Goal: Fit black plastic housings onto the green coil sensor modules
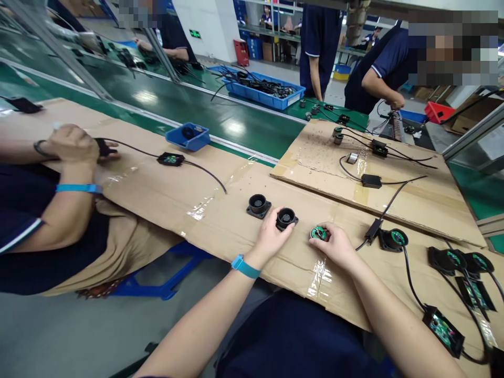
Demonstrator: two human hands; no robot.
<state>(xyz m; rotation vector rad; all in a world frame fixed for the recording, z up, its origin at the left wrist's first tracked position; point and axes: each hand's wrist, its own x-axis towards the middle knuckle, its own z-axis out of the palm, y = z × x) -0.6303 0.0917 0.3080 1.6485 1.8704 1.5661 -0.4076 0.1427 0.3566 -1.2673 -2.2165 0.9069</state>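
Observation:
My left hand (271,234) is closed round a black round housing with a square flange (286,216), low over the cardboard. A second black housing (258,205) of the same shape stands just to its left, untouched. In my right hand (334,244) is a small round part with a green circuit board on top (318,233), gripped between thumb and fingers. A cable with a small black box (373,231) lies beyond my right wrist. To the right sits a black housing with a green board in it (394,239), its cable running to an open box with a circuit board (443,331).
Cardboard (220,226) covers the bench. Several cabled parts lie on a raised cardboard sheet (315,163). At left, a co-worker's hands (76,144) hold a black part. A small blue bin (188,136) and a large blue tray of cables (265,89) stand farther back.

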